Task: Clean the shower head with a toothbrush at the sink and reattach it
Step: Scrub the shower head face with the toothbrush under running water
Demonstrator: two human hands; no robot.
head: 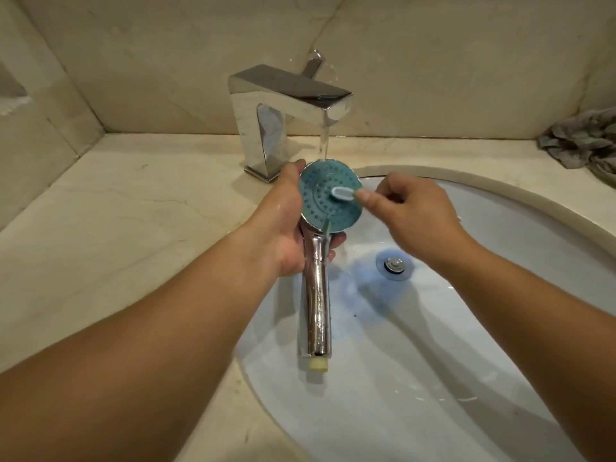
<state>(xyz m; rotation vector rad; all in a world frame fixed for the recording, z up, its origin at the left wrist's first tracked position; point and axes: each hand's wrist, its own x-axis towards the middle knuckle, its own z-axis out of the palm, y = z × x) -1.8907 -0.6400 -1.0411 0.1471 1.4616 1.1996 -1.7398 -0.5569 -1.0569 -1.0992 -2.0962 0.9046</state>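
Note:
A chrome shower head [320, 201] with a round teal nozzle face is held over the left side of the sink, face up, its handle pointing toward me. My left hand [283, 225] grips it at the neck, just under the face. My right hand [413, 211] pinches a pale blue toothbrush [343, 194] whose head presses on the nozzle face. Most of the brush handle is hidden by my fingers. Water from the faucet [286, 105] falls onto the far edge of the shower face.
The white oval sink [500, 295] has a chrome drain plug [395, 263] with blue-tinted water around it. A beige marble counter [116, 228] and walls surround it. A crumpled grey cloth [580, 141] lies at the back right.

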